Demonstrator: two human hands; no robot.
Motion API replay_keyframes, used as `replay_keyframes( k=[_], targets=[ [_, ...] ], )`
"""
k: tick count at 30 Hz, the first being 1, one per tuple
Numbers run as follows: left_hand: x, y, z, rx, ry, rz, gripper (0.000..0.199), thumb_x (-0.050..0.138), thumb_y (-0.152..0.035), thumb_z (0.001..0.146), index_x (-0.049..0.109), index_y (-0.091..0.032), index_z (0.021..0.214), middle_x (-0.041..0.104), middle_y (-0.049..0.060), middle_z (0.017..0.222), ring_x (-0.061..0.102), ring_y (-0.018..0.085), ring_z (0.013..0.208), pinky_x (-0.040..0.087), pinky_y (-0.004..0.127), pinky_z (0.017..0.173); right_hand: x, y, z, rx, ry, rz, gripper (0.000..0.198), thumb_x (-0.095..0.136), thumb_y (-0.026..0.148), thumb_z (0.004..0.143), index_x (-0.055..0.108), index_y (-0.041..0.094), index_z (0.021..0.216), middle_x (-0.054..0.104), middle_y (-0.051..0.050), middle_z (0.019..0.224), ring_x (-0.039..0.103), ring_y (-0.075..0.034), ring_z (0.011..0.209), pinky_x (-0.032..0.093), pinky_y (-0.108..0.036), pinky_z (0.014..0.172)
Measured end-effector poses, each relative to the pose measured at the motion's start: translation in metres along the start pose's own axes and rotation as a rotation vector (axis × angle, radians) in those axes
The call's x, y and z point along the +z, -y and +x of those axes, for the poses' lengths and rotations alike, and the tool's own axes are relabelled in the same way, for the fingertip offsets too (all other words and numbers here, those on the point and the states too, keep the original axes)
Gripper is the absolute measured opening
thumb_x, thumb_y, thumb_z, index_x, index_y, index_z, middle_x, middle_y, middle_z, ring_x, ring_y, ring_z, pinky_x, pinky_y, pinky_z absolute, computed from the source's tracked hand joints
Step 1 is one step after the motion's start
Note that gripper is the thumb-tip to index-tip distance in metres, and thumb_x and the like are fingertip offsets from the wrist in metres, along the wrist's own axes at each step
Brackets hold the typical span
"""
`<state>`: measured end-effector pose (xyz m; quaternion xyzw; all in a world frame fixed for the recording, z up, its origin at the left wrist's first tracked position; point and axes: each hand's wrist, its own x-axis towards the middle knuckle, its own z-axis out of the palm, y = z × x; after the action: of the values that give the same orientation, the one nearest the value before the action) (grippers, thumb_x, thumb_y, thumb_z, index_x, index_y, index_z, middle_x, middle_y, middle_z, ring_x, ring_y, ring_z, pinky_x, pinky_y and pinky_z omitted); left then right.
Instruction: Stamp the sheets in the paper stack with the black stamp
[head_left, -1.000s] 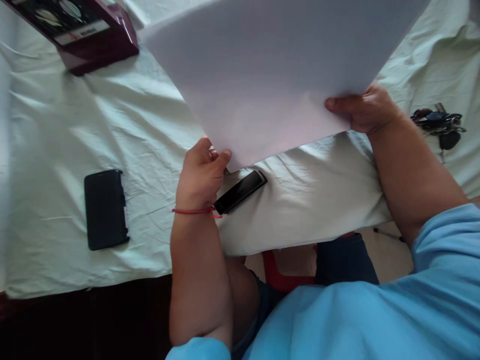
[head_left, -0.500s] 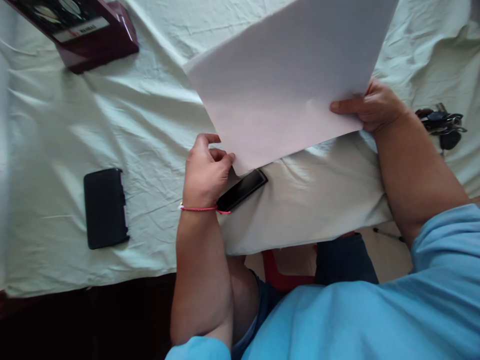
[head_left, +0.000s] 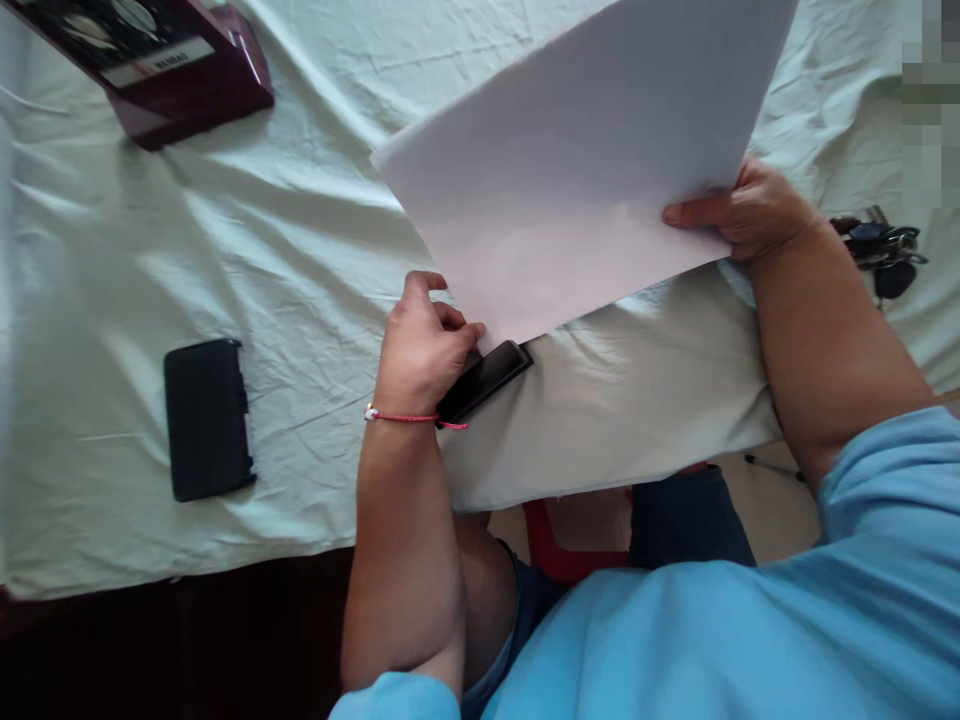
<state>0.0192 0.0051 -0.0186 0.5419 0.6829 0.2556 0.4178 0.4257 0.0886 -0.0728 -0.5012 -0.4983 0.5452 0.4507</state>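
A white sheet of paper (head_left: pixel 592 170), perhaps several stacked, is tilted above the cloth-covered table. My right hand (head_left: pixel 765 210) is closed on its right lower edge, thumb flat on top and fingers hidden underneath. At the left lower corner, my left hand (head_left: pixel 427 335) pinches the paper's edge between thumb and curled fingers. A red string bracelet circles my left wrist. Just beside that wrist, partly covered by hand and paper, lies a black stapler-like or phone-like object (head_left: pixel 487 380).
A black phone or case (head_left: pixel 210 420) lies at the left. A dark maroon stand (head_left: pixel 195 100) with a printed picture is at the back left. A bunch of keys (head_left: pixel 889 250) rests by my right forearm. The pale green cloth (head_left: pixel 315 260) is wrinkled; its front edge is near my lap.
My left hand has shifted slightly right and toward me along the paper's corner. My right hand keeps its hold, and the paper has barely moved.
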Motion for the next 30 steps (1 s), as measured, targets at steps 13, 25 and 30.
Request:
replay_keyframes(
  k=[13, 25, 30],
  targets=[
    [0.000, -0.005, -0.002, -0.054, 0.036, 0.025, 0.054, 0.084, -0.013, 0.076, 0.056, -0.029, 0.119, 0.075, -0.005, 0.067, 0.076, 0.030, 0.072, 0.053, 0.040, 0.075, -0.010, 0.001, 0.000, 0.003, 0.058, -0.094, 0.067, 0.122, 0.043, 0.045, 0.090, 0.024, 0.100, 0.091, -0.003, 0.114, 0.088, -0.033, 0.114, 0.071, -0.059, 0.120],
    [-0.027, -0.007, -0.009, 0.117, 0.192, 0.099, 0.027, 0.082, -0.047, 0.089, 0.073, -0.022, 0.093, 0.076, 0.004, 0.091, 0.066, 0.022, 0.084, 0.049, 0.034, 0.076, 0.000, 0.015, -0.004, 0.191, -0.138, -0.198, 0.052, 0.099, -0.013, 0.056, 0.088, 0.014, 0.099, 0.090, -0.001, 0.102, 0.083, -0.018, 0.092, 0.074, -0.050, 0.106],
    [-0.033, -0.015, -0.016, 0.053, 0.474, 0.011, 0.032, 0.089, -0.049, 0.078, 0.075, -0.022, 0.089, 0.061, -0.001, 0.077, 0.052, 0.016, 0.069, 0.039, 0.029, 0.062, 0.012, 0.026, -0.009, 0.221, -0.156, -0.190, 0.048, 0.089, -0.020, 0.065, 0.087, 0.012, 0.102, 0.090, -0.001, 0.101, 0.080, -0.012, 0.088, 0.073, -0.035, 0.093]
  ],
)
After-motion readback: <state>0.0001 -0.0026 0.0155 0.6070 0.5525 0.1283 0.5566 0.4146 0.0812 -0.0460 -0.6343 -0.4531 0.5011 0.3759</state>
